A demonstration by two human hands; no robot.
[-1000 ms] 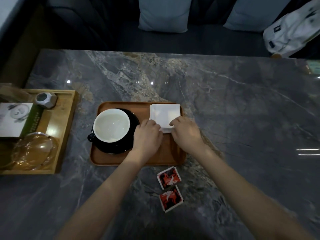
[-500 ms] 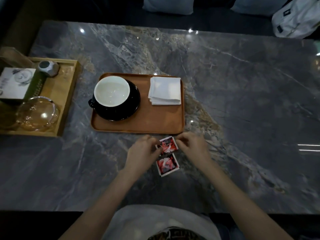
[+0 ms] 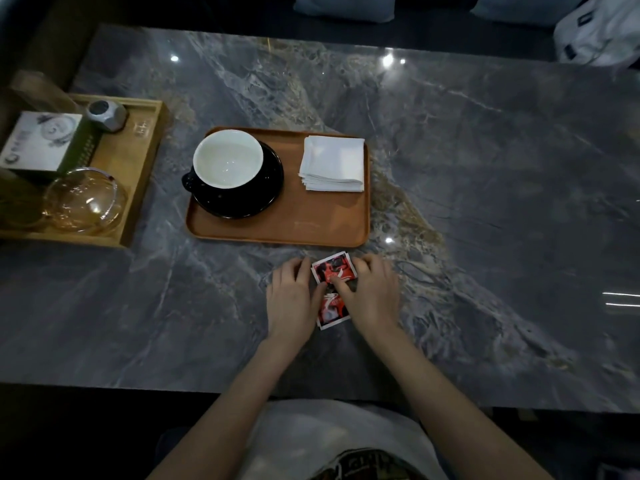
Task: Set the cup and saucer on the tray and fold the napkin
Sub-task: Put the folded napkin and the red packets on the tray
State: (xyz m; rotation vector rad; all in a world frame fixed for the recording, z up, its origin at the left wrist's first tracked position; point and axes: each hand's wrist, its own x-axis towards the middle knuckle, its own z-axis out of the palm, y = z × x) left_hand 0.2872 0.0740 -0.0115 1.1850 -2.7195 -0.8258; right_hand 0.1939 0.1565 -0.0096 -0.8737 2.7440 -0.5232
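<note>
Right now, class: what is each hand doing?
Left hand: fingers on the upper red packet.
Right hand: pinching the same packet.

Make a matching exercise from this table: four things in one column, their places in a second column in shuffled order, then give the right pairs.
Things
1. cup
2. napkin
3. red sachets
4. glass bowl

Places
A. on the marble table, between the two hands
B. on the black saucer
C. in the light wooden tray at the left
D. folded, at the right end of the brown tray

Pairs: 1-B, 2-D, 3-A, 4-C. The left hand and right hand touch the sachets.
</note>
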